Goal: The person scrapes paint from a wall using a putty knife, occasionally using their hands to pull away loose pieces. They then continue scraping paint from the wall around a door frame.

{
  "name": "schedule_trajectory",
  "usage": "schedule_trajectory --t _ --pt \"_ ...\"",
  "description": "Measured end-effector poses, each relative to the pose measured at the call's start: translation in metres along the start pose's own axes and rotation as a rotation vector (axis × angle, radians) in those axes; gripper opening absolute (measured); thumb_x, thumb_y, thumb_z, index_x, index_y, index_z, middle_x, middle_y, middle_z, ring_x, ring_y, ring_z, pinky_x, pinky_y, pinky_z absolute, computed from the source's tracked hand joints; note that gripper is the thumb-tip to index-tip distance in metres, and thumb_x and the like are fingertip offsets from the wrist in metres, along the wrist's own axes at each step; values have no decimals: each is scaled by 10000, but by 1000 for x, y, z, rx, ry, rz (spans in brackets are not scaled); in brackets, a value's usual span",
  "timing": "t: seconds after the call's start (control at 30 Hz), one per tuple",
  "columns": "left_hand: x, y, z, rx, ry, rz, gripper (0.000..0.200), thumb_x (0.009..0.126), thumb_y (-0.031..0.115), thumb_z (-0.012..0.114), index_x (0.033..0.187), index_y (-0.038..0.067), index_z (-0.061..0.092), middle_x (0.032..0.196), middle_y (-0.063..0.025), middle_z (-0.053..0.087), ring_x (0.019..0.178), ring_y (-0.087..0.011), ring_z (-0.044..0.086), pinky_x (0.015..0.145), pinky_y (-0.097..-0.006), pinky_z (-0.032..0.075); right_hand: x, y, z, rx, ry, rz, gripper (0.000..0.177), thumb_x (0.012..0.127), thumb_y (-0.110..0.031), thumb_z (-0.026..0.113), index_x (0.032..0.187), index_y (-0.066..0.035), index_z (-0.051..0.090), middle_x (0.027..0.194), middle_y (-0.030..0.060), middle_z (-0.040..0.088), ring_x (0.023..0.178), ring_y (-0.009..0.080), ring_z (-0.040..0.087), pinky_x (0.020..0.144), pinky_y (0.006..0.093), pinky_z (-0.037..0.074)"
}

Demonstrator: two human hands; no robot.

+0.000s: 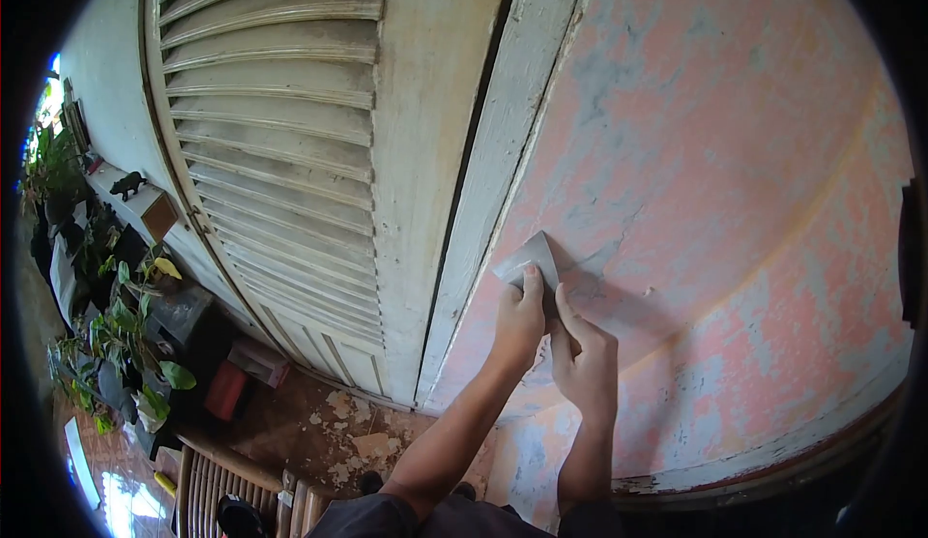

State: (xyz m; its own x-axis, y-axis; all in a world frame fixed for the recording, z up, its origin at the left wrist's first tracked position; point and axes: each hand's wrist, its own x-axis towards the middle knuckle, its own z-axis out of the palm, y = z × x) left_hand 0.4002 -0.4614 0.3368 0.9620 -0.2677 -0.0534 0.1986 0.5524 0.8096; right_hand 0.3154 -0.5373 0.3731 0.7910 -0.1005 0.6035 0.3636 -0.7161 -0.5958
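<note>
Wide grey metal scraper just right of the chipped white wooden door frame, at the patchy pink wall; blade contact unclear. My left hand, nearer the frame, grips it, thumb pressed on the blade. My right hand, farther from the frame, closes round its mostly hidden handle. Left of the frame: cream louvred wooden door. Below the frame's foot: pale flakes on brown floor.
</note>
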Motion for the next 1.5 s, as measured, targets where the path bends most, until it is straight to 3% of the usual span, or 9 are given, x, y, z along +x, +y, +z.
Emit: schedule_trajectory --t 0.2,0.37,0.47,0.53,0.63,0.97,1.17,1.37,1.5 --pt "-9 11 6 -275 -64 -107 443 986 445 445 918 27 573 760 -40 572 607 -124 549 506 -250 457 10 -13 -18 -164 -116 -59 452 850 7 564 1298 -47 548 846 234 628 681 349 619 617 344 479" --pt "-14 -10 -13 215 32 224 465 972 416 487 934 -45 544 784 -137 604 671 -218 589 593 -341 478 -38 29 33 167 64 61 446 928 -9 514 1369 0 448 1112 276 624 1030 301 654 815 317 497" --pt "-21 -28 -39 599 142 442 468 976 385 479 953 -81 509 772 -201 607 708 -285 608 634 -401 471 -69 39 93 290 205 161 550 971 -155 501 1443 34 291 1277 175 575 1147 218 561 947 307 429" --pt "-18 -28 -52 697 173 438 463 983 371 462 956 -90 489 751 -218 603 722 -303 613 633 -428 458 -77 31 127 349 330 204 596 938 -134 563 1454 -6 294 1244 202 596 1082 230 616 886 317 474" --pt "-15 -23 -64 926 193 452 404 986 315 424 959 -84 485 836 -353 598 814 -533 575 679 -544 439 -80 19 154 421 393 358 670 900 -146 622 1460 -5 282 1253 192 594 1072 206 618 871 298 478" --pt "-14 6 -54 1081 195 334 408 987 336 413 928 -63 477 786 -355 591 786 -548 560 686 -591 417 -63 43 190 433 581 270 715 853 -163 684 1443 13 319 1197 147 639 959 160 657 811 278 511" --pt "-10 27 -36 984 208 408 423 986 339 427 909 -73 486 794 -343 601 776 -536 570 674 -577 417 -41 21 149 369 301 526 711 849 -157 680 1448 -7 327 1139 131 665 861 101 629 736 230 487" --pt "-13 25 -29 918 226 405 441 993 335 421 879 -83 504 793 -339 601 777 -524 575 662 -555 424 -38 17 123 299 400 262 680 833 -114 680 1427 -1 368 889 99 700 680 78 563 611 219 456" --pt "-5 25 -21 829 248 473 457 996 332 413 887 -98 519 823 -351 595 793 -525 572 674 -542 431 -22 32 113 168 440 42 581 849 -59 640 1384 17 428 885 186 692 693 183 659 607 268 484"
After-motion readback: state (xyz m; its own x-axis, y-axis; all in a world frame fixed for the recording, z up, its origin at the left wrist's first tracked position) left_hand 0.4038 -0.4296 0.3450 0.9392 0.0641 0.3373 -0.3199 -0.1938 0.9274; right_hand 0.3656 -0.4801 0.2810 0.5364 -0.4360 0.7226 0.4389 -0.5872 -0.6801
